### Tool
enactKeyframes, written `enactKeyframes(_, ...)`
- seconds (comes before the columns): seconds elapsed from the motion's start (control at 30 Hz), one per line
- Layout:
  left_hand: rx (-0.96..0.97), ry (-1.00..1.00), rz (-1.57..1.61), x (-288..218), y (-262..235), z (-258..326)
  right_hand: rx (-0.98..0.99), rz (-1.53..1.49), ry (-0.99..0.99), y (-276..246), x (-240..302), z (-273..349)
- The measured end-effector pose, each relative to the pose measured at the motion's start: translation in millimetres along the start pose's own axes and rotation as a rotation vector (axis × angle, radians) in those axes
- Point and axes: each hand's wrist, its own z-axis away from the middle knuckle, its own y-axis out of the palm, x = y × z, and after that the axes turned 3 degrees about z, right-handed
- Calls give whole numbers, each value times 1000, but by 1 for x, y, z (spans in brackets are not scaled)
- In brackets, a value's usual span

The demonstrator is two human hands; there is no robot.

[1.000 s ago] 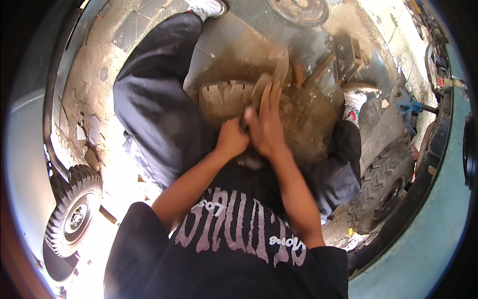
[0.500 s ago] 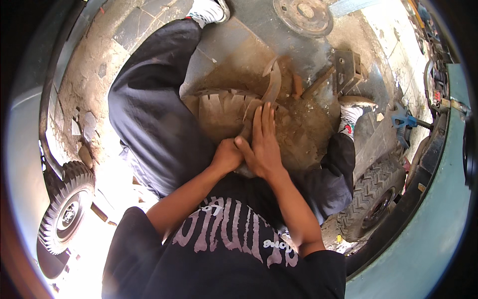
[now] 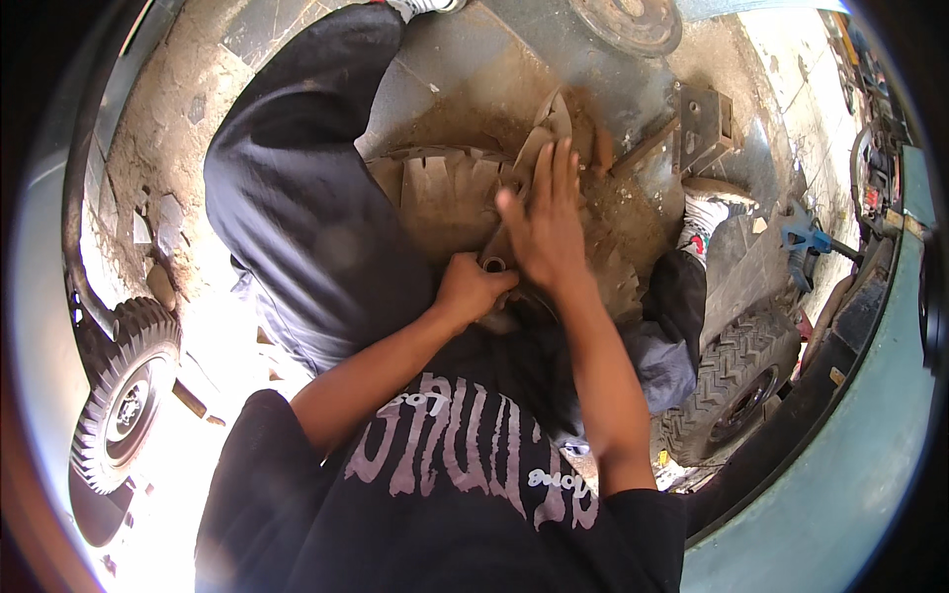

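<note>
Rusty finned metal part (image 3: 445, 193) lies between the knees; left hand (image 3: 473, 289) clamps its hub at six o'clock for steadiness, right hand (image 3: 546, 225) rests flat, fingers spread.

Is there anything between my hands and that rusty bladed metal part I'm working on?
Nothing visible. The left hand is closed on a small rusty tube at the bladed part, and the right hand lies open, flat against it.

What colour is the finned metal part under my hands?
Dusty tan-brown, rust-tinged finned metal part, clearest in the head view.
</note>
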Motion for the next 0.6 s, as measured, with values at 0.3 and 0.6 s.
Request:
enactKeyframes(0.3, -118, 117, -373, 35, -9, -16, 216, -46, -91, -15, 7, 51)
enactKeyframes(0.6, -87, 208, -210, 35, -9, -20, 88, -19, -67, -9, 12, 37)
